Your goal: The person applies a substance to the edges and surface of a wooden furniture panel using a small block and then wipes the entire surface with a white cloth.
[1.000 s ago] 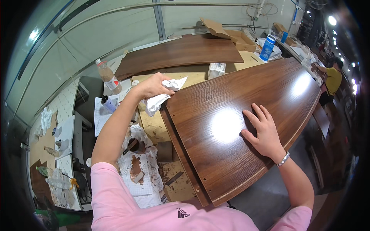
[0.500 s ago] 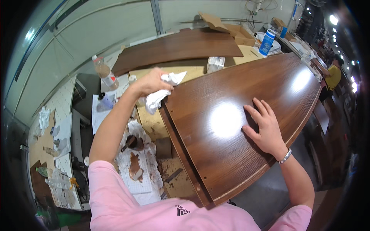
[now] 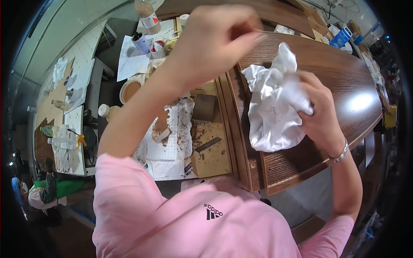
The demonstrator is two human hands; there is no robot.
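My right hand (image 3: 320,107) grips a crumpled white cloth (image 3: 275,112), which hangs in loose folds over the dark brown wood-grain board (image 3: 340,69). Blurred by motion, my left hand (image 3: 223,38) is raised above the board's left end; its fingers curl in toward the thumb, and no object shows in them. Under the top board lies another brown board (image 3: 241,142), its edge sticking out on the left.
Left of the boards, a putty-smeared white sheet (image 3: 172,133), a flat dark scraper blade (image 3: 208,144) and a tub of brown paste (image 3: 130,91) lie on the bench. Behind them stand a plastic bottle (image 3: 147,17) and a purple cup (image 3: 140,43). A blue bottle (image 3: 340,38) is at far right.
The white cloth has passed from my left hand to my right, which had lain flat on the board. My left hand has risen. The view has shifted, showing more of the bench at left.
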